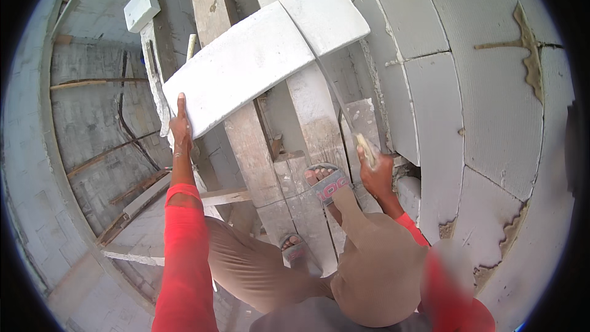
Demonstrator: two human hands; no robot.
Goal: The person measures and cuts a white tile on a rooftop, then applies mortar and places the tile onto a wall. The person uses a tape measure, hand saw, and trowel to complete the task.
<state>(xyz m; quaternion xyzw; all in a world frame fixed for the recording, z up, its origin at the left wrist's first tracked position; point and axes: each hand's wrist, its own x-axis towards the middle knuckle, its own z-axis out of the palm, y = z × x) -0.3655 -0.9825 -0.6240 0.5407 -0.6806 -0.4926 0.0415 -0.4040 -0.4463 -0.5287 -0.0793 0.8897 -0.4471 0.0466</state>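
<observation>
A long white block [236, 67] lies tilted across wooden planks [252, 147]. My left hand [182, 123] grips its left end, thumb lying on the top face. In my right hand [378, 172] is the pale handle of a long saw [337, 95], whose blade reaches up into a cut line crossing the block near its right end. The shorter section [326, 15] right of that line is still in line with the longer one; whether they are joined, I cannot tell. My sandalled right foot [326, 181] is on the planks below the block.
A grey block wall [430, 104] with rough mortar runs along the right. A small white block [141, 9] sits on a ledge at the upper left. A lower level with bare walls and wooden strips [98, 83] shows at the left. My left foot [292, 249] stands lower on the planks.
</observation>
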